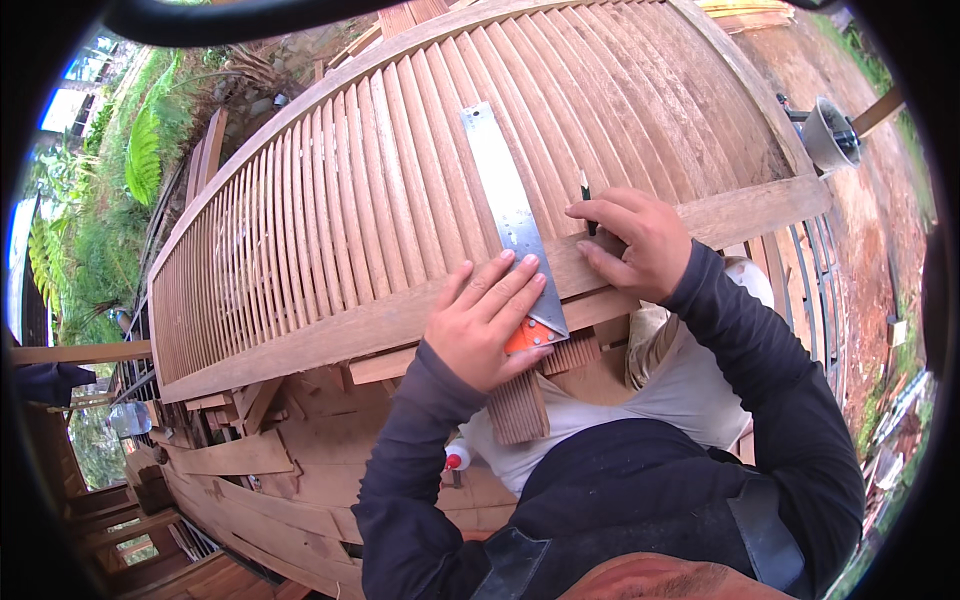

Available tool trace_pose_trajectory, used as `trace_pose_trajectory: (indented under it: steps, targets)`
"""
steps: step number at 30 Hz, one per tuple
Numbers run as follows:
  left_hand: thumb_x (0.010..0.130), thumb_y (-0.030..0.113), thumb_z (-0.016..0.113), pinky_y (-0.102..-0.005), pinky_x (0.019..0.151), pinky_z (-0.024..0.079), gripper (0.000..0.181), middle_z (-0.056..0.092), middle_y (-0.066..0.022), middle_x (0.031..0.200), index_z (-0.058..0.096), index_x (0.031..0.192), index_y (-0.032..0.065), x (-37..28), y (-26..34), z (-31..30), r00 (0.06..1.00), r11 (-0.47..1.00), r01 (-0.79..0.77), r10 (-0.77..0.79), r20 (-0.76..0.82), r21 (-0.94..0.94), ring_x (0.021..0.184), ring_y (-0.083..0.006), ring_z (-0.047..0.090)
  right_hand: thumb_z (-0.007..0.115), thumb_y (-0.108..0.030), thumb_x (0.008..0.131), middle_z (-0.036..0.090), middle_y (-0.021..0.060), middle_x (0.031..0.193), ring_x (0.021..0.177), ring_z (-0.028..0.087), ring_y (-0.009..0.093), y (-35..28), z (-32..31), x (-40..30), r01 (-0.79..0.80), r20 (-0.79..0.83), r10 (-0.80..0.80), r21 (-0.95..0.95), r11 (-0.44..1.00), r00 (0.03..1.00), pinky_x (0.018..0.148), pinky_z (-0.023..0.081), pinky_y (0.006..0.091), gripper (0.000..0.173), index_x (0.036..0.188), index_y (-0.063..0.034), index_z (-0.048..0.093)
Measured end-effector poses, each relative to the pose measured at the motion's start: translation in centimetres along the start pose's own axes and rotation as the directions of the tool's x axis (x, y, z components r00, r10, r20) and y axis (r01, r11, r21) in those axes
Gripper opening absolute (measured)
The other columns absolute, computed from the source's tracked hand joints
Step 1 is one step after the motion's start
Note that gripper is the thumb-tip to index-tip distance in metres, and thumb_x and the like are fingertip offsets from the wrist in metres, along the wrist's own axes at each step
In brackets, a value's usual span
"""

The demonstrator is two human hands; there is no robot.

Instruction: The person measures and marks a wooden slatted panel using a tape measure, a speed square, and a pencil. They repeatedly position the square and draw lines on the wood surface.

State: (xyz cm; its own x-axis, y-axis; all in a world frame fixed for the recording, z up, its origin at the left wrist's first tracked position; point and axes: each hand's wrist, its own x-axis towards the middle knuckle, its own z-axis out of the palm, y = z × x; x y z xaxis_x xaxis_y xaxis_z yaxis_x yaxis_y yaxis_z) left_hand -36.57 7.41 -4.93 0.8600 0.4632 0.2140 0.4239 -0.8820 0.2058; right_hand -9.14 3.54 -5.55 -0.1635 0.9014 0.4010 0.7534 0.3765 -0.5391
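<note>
A long wooden louvred panel with many slanted slats lies before me. My left hand rests over the orange stock of a steel try square, thumb below and fingers across the base of the blade. The blade reaches from the panel's near rail up across the slats. To the right of it, my right hand holds a dark pencil between thumb and index finger, its pale end pointing away from me. The right hand sits at the near rail; part of the pencil is hidden by the fingers.
Under the panel a grooved wooden block juts toward my body. A bottle with a red cap stands below. Wooden boards lie at lower left. A grey bucket is beyond the panel's right end. Ferns grow at left.
</note>
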Motion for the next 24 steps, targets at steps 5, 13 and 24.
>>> trace_pose_trajectory:
  steps: [5,13,24]
  targets:
    - [0.079,0.051,0.082,-0.0500,0.116,0.038,0.076,0.059,-0.0077,0.151,0.064,0.142,0.0131,0.2,0.0,0.0,1.000,1.000,-0.002,0.002,-0.010,-0.005,0.141,-0.0270,0.054,0.076,-0.020,0.087,0.070,0.0174,0.115,0.112,0.065,0.036,-0.5,0.3,3.2,0.087,0.046,-0.083,-0.081,0.993,0.995,0.098,0.051,0.0451,0.052,0.136,-0.0068,0.063]
    - [0.083,0.053,0.078,-0.0509,0.120,0.034,0.075,0.057,-0.0053,0.153,0.061,0.145,0.0133,-0.1,-0.2,0.3,1.000,1.000,0.004,-0.004,0.006,-0.019,0.145,-0.0244,0.050,0.070,-0.040,0.094,0.061,0.0214,0.138,0.135,0.055,0.037,1.2,4.7,8.6,0.130,0.302,-0.066,-0.198,0.971,0.951,0.116,0.040,0.0454,0.073,0.149,0.0027,0.047]
    - [0.083,0.053,0.079,-0.0499,0.119,0.035,0.074,0.059,-0.0089,0.151,0.062,0.143,0.0121,0.0,0.0,-0.3,1.000,0.999,0.003,-0.002,0.009,-0.043,0.144,-0.0272,0.052,0.063,-0.050,0.097,0.067,0.0162,0.129,0.127,0.062,0.028,0.9,4.6,8.8,0.156,0.346,-0.036,-0.323,0.933,0.937,0.111,0.043,0.0448,0.070,0.145,-0.0004,0.053]
